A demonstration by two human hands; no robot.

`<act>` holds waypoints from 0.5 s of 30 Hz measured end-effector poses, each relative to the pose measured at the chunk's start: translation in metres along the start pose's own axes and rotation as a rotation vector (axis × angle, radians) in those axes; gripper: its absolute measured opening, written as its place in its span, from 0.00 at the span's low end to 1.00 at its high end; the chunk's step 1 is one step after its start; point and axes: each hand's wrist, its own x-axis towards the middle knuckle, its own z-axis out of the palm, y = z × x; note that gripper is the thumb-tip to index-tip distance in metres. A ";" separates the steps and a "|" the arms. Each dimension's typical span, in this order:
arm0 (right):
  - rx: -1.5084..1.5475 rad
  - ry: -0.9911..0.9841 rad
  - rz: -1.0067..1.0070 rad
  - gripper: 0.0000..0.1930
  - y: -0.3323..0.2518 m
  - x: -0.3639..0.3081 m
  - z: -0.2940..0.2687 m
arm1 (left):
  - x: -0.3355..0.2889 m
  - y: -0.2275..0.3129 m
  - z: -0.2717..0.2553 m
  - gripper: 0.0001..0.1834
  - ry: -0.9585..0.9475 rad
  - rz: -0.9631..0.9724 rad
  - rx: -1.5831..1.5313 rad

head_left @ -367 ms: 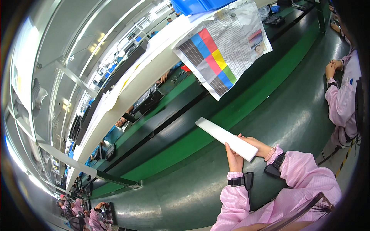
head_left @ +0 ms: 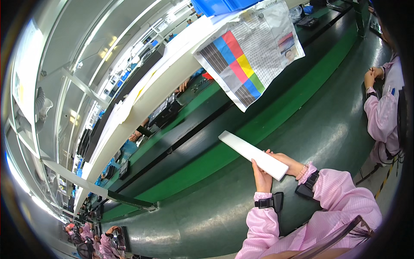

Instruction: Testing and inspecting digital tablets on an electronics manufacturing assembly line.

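Both my hands hold a long, flat-sided white box [head_left: 250,153] slantwise over the dark green bench. My left hand [head_left: 261,178] grips its near left side, with the thumb along the edge. My right hand [head_left: 290,163] is wrapped round the near right side, and its fingers are partly hidden behind the box. The far end of the box points up and left, towards the bright green strip [head_left: 241,146]. Black straps with small blocks sit on both wrists, below pink striped sleeves.
A printed sheet [head_left: 254,56] with coloured squares hangs from the white shelf [head_left: 172,77]. Above it stands a blue bin [head_left: 224,5]. A co-worker's clasped hands [head_left: 374,77] rest at the right. Another pink-sleeved person [head_left: 108,244] works at the lower left by a dark device [head_left: 123,238].
My hands and the white box have stayed in place. Dark devices on the line beyond the shelf have shifted slightly, and one has come into view at the upper right.
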 end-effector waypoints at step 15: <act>-0.004 -0.019 -0.018 0.19 -0.001 -0.002 0.000 | 0.000 0.000 0.001 0.33 -0.003 -0.001 -0.008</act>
